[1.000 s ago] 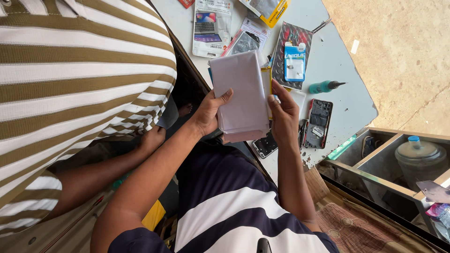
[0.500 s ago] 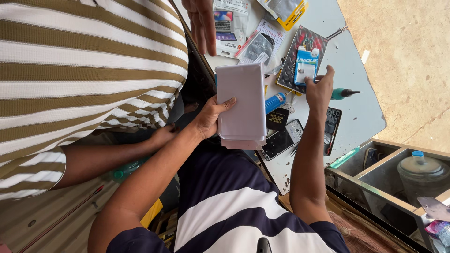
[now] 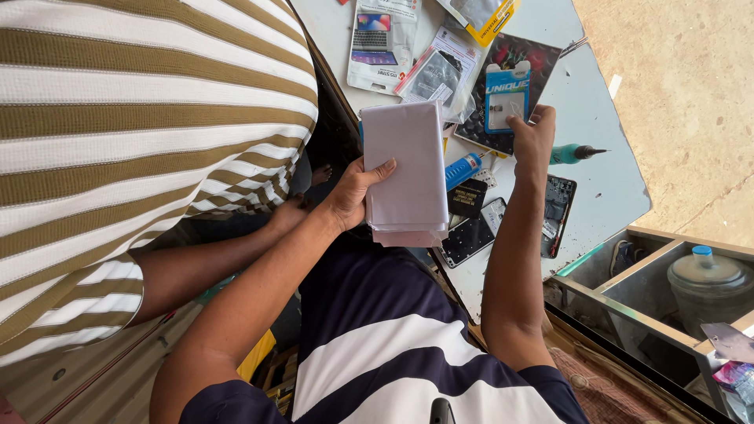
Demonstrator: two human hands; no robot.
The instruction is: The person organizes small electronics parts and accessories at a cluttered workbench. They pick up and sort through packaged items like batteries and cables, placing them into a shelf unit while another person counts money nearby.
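Nearest the camera, the left hand (image 3: pixel 355 191) grips a stack of pale flat packets (image 3: pixel 407 173), thumb laid across the front face and the other fingers hidden behind the stack. The stack is held upright above the pale blue table (image 3: pixel 620 188), over its near edge. Just beyond the stack's lower right corner, on the table, lie a small black card (image 3: pixel 469 196) and a dark phone screen panel (image 3: pixel 470 235), and beside them to the right an opened phone body (image 3: pixel 558 216) with its insides showing. A blue cylindrical bottle (image 3: pixel 463 169) lies touching the stack's right side in this view. Farther out, the right hand (image 3: pixel 534 137) reaches over the table, fingers curled onto the lower right corner of a blue-and-white blister card (image 3: pixel 503 94); whether it pinches the card or only touches it cannot be told. A teal screwdriver (image 3: pixel 573 152) lies on the table just right of that hand. Beyond the stack, clear plastic sleeves (image 3: pixel 432 74) and a boxed accessory pack (image 3: pixel 381 39) lie spread on the table. Left of the stack, another person in a brown-striped shirt (image 3: pixel 141 133) stands close.
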